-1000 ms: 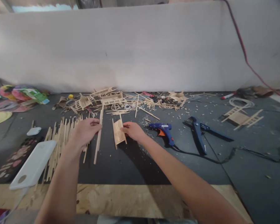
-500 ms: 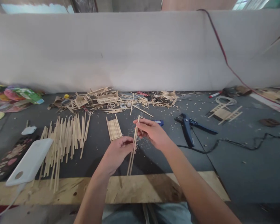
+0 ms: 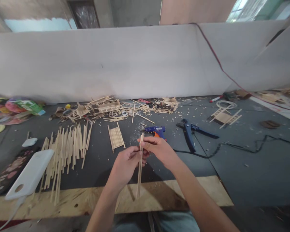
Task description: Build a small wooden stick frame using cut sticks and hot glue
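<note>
Thin wooden sticks [image 3: 139,177] stand nearly upright in front of me, pinched by both hands; I cannot tell exactly how many. My left hand [image 3: 127,162] is closed on them from the left, around their middle. My right hand [image 3: 157,149] grips them near the top end, fingertips close to the left hand's. Behind the right hand lies a blue and orange glue gun [image 3: 157,130], partly covered by it. To the left, a small flat panel of glued sticks [image 3: 116,137] with two longer side rails rests on the dark table.
A spread of loose sticks [image 3: 62,148] lies left, beside a white power bank [image 3: 30,174] and a patterned phone [image 3: 11,169]. Blue cutters [image 3: 189,135] and a black cable [image 3: 222,148] are right. Small stick models [image 3: 106,106] and scraps line the back; another model [image 3: 224,116] sits right.
Both hands have drawn the sticks lower and nearer to me, and the sticks stand straighter. The glue gun shows more fully. My view has tilted up slightly.
</note>
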Demonstrator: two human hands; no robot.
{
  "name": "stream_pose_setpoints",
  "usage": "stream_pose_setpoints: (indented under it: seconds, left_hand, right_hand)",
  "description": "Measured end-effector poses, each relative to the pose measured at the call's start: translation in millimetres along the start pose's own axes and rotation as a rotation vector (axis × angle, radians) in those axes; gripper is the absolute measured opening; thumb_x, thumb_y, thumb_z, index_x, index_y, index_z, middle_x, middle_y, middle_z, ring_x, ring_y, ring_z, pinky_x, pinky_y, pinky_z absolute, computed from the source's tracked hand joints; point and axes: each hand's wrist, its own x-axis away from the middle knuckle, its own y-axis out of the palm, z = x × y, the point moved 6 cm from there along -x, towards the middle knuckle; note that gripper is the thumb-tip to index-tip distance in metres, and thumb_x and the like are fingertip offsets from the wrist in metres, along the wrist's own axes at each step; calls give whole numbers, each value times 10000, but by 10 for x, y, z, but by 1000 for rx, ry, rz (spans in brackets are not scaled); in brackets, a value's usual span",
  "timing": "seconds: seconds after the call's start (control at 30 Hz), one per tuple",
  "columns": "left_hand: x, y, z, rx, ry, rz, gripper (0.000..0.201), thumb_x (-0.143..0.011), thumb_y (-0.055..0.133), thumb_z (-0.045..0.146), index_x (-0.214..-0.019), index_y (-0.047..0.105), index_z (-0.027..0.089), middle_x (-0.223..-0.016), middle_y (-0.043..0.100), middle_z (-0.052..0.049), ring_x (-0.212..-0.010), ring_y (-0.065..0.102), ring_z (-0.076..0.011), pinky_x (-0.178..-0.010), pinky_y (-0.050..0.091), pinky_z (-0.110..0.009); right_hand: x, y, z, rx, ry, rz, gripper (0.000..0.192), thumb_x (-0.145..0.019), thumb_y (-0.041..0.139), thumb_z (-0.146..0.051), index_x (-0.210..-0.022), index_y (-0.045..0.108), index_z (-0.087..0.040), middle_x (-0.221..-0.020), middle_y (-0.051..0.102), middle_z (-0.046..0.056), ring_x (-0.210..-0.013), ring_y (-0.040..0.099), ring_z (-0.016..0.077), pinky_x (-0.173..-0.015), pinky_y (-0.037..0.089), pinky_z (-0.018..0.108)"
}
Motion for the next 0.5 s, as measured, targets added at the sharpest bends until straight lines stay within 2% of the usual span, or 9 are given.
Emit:
stream_pose_setpoints:
  seconds: [0.2, 0.5]
  left_hand:
    - [-52, -2, -27, -16, -13, 10, 273, -778, 532, 334, -948, 612, 136, -822, 676, -63, -698, 629, -154, -673, 514, -292]
    - [-151, 26, -56, -27, 1, 36, 286, -778, 531, 336, -974, 618, 147, -783, 669, -56, -692, 624, -163, -668, 516, -305]
  right_hand:
    - [-25, -40, 59, -15, 37, 17, 275, -684, 646, -367, -885, 681, -182, -672, 575, -12, -567, 469, 85, -562, 399, 242]
    - [-39, -78, 178, -49, 38, 25, 265, -709, 617, -382, -833, 670, -154, -618, 568, -8, -551, 483, 94, -550, 409, 242]
